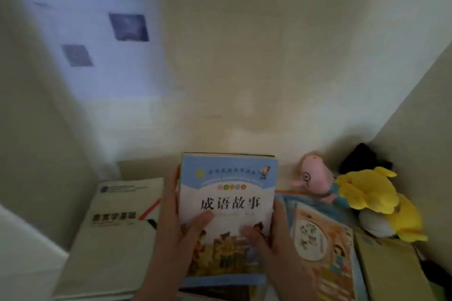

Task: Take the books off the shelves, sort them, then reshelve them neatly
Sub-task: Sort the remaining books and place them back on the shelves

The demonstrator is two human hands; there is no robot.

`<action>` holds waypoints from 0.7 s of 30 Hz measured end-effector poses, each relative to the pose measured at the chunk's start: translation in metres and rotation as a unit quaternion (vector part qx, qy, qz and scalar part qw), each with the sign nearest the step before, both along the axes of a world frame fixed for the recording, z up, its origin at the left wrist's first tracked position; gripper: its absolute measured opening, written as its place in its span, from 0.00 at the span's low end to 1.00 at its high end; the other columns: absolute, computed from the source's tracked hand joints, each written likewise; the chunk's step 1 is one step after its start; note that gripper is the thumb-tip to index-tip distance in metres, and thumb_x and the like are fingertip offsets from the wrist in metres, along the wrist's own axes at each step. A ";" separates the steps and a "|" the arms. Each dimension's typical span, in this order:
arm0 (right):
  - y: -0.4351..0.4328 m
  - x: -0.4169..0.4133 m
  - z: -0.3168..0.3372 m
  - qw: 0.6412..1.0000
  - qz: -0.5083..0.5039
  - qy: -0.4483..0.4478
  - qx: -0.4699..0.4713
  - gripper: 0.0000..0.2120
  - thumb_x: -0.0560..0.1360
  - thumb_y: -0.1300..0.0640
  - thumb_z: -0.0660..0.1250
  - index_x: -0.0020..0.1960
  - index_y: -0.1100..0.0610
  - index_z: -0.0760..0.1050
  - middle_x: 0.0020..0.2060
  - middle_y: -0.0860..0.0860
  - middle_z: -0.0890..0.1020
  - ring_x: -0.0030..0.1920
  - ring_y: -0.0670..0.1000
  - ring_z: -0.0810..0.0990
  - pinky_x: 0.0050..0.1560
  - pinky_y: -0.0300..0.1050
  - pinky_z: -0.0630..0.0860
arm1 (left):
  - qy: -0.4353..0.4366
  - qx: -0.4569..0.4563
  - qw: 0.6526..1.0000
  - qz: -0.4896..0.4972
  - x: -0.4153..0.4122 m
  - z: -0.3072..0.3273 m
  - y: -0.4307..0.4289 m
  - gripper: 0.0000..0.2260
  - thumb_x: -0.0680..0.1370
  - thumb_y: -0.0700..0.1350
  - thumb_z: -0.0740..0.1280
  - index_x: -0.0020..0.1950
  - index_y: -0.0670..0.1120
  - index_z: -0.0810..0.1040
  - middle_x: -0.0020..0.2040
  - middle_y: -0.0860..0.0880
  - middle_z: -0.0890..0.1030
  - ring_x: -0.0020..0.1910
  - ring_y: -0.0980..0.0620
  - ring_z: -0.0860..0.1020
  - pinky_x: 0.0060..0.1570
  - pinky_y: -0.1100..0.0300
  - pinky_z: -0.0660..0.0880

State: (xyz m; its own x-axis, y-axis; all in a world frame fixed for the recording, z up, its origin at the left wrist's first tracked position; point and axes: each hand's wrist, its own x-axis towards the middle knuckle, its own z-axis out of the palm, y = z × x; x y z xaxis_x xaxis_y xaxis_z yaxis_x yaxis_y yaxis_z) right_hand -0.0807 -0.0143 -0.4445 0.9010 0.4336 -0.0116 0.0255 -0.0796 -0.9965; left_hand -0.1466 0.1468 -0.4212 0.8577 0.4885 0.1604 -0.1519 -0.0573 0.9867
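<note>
Evidently mid-sorting, my left hand [171, 232] and right hand [276, 239] clasped the blue book [227, 203], fingers [174, 186] curled round its edges, between the white book [117, 227] and picture book [325, 239]; next, I judged, it needed its proper pile.

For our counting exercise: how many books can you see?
4: white book at left; blue book gripped by left hand and right hand; orange book beside it; tan book far right. More may hide underneath.
</note>
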 end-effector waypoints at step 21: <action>0.469 -0.159 0.146 0.890 0.378 -0.222 0.123 0.24 0.76 0.66 0.67 0.68 0.53 0.64 0.49 0.41 0.82 0.49 0.39 0.81 0.46 0.38 0.79 | -0.206 0.129 0.853 0.462 -0.251 0.123 0.342 0.34 0.76 0.34 0.66 0.70 0.63 0.55 0.62 0.55 0.73 0.54 0.62 0.78 0.43 0.64 0.79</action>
